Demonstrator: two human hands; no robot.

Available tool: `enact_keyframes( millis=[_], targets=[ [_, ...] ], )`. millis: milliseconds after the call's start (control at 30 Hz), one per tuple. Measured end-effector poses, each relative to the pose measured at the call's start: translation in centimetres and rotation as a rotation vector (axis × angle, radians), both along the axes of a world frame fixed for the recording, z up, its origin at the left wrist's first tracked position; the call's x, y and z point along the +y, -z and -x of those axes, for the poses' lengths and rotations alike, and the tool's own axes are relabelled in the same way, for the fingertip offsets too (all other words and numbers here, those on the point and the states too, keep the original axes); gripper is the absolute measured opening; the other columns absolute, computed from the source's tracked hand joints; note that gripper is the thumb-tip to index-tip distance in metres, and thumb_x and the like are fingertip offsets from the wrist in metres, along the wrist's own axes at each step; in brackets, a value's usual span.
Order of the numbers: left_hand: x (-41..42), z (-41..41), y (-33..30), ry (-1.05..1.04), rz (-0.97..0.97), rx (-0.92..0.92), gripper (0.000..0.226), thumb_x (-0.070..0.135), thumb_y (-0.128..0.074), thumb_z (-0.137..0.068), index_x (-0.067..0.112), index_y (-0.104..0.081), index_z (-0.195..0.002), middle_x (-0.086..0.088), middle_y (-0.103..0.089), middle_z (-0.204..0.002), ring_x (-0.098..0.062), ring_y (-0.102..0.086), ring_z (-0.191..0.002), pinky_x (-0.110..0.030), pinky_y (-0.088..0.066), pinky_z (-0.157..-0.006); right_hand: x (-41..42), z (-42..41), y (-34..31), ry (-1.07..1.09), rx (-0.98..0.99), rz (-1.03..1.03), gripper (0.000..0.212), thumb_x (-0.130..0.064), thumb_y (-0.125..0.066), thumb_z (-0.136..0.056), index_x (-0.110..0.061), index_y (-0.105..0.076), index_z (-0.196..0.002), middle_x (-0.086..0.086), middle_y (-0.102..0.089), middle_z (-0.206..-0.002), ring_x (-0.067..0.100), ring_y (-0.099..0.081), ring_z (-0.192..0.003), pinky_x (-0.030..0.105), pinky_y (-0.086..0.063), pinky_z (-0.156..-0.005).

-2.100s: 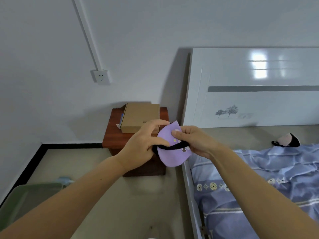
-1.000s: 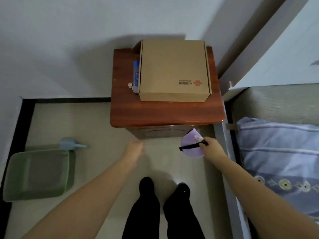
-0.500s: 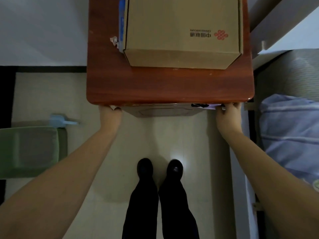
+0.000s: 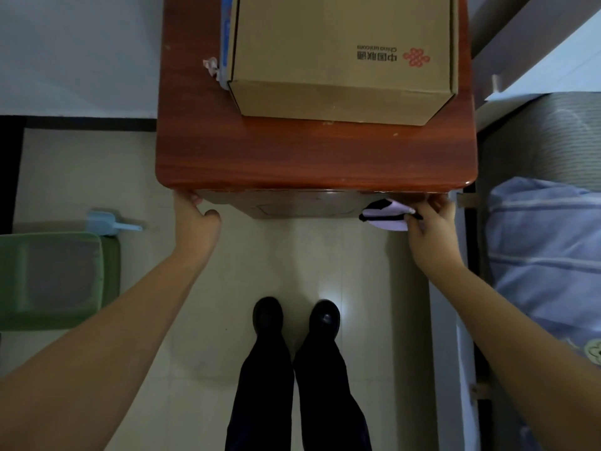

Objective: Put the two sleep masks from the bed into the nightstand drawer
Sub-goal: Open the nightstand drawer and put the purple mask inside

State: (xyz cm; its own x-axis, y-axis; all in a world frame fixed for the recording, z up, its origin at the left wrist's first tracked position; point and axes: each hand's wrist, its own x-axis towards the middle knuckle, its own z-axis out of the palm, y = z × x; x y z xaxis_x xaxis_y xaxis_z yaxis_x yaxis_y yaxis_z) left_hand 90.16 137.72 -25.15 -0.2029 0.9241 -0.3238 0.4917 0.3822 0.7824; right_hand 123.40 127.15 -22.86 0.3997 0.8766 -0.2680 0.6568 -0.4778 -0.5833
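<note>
Purple sleep mask (image 4: 387,216) hangs pinched in the right hand (image 4: 429,229), against the nightstand (image 4: 292,164) front. Left hand (image 4: 195,222) curls its fingers under the top's edge, holding nothing else.

Hands (image 4: 429,229) at nightstand (image 4: 312,164) front

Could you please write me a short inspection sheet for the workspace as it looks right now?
Surface: nightstand top, wooden, drawer front under its front edge.
Job's things: purple mask held by the drawer's right corner; second mask not in view.
Clutter: cardboard box on the nightstand.
Hands: left hand at the front left corner; right hand pinching the mask.
Cables: nothing seen.
Surroundings: green bin, blue scoop, bed, tiled floor.
</note>
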Motion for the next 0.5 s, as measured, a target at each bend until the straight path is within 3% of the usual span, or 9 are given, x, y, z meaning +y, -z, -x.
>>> enact_keyframes(
  millis=[200, 300, 433, 500],
  targets=[
    [1.1, 0.6, -0.3, 0.055, 0.103, 0.011, 0.052, -0.006, -0.045, -0.078, 0.010, -0.038, -0.128, -0.008, -0.053, -0.129, -0.017, -0.048, -0.123, -0.035, -0.042, -0.093, 1.4, -0.3, 0.4, 0.017, -0.008, 0.058, 0.022, -0.005, -0.049, -0.093, -0.003, -0.059, -0.112, 0.018, -0.026, -0.146, 0.036, -0.042, -0.124, 0.036, -0.036, -0.106],
    [0.9, 0.5, -0.6, 0.067, 0.063, 0.037, 0.039, -0.002, -0.050, -0.080, 0.014, -0.044, -0.115, -0.007, -0.056, -0.111, -0.019, -0.053, -0.108, -0.029, -0.040, -0.083, 0.7, -0.5, 0.7, 0.024, -0.014, 0.055, 0.022, -0.007, -0.049, -0.092, -0.007, -0.059, -0.112, 0.016, -0.029, -0.145, 0.034, -0.045, -0.120, 0.032, -0.037, -0.103],
    [-2.8, 2.1, -0.6, 0.095, 0.054, 0.105, 0.018, 0.003, -0.054, -0.086, 0.013, -0.050, -0.101, -0.003, -0.057, -0.091, -0.014, -0.054, -0.087, -0.018, -0.040, -0.067, -3.4, -0.9, 1.0, -0.059, -0.037, 0.050, 0.022, -0.006, -0.052, -0.091, -0.013, -0.057, -0.111, 0.012, -0.038, -0.137, 0.013, -0.045, -0.099, 0.008, -0.033, -0.082],
    [-5.1, 3.2, -0.5, 0.137, 0.072, 0.165, 0.014, 0.002, -0.057, -0.086, 0.014, -0.050, -0.091, 0.000, -0.055, -0.077, -0.014, -0.052, -0.071, -0.003, -0.036, -0.053, -6.0, -0.7, 1.5, -0.115, -0.063, 0.056, 0.025, -0.004, -0.054, -0.089, -0.011, -0.056, -0.114, 0.015, -0.041, -0.133, 0.015, -0.047, -0.100, 0.011, -0.034, -0.086]
  ],
)
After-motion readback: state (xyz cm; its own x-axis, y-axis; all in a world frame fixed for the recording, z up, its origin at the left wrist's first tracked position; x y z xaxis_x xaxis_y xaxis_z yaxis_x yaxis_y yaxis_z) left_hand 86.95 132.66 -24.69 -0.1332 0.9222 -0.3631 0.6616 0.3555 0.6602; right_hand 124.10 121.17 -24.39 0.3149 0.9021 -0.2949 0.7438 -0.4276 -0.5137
